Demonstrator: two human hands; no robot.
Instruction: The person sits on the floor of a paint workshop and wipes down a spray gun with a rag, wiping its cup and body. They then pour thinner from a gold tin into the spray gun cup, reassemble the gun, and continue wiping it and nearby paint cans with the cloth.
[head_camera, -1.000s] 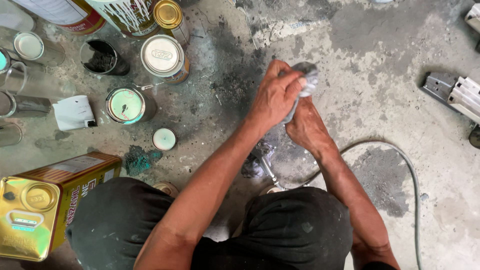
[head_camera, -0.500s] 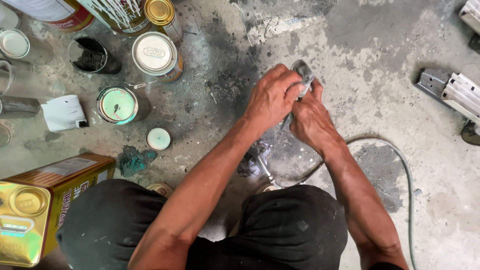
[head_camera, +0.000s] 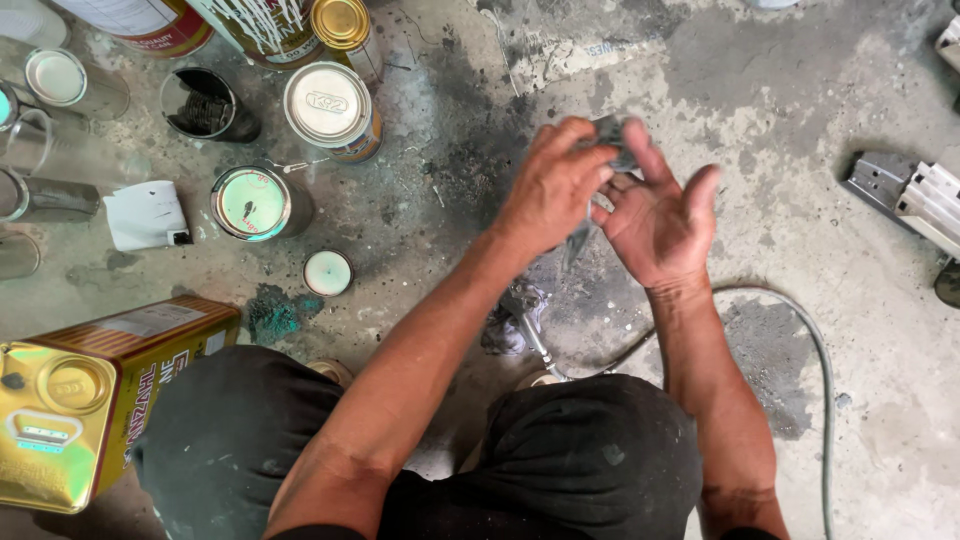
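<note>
A small grey object (head_camera: 612, 132), perhaps a rag or a worn piece of abrasive paper, is held between the two hands over the stained concrete floor (head_camera: 800, 90); most of it is hidden, so its kind cannot be made out. The left hand (head_camera: 556, 190) is closed around it from above, the fingers curled over its upper edge. The right hand (head_camera: 660, 215) is spread open, palm up, with the object pressed against its fingers. A grey hose (head_camera: 822, 380) is seen curving beside the right forearm, its end cut off at the bottom. Toward the floor's left edge, a lidded tin (head_camera: 330, 108), a green-topped can (head_camera: 252, 203) and a gold rectangular canister (head_camera: 95, 400) are set.
</note>
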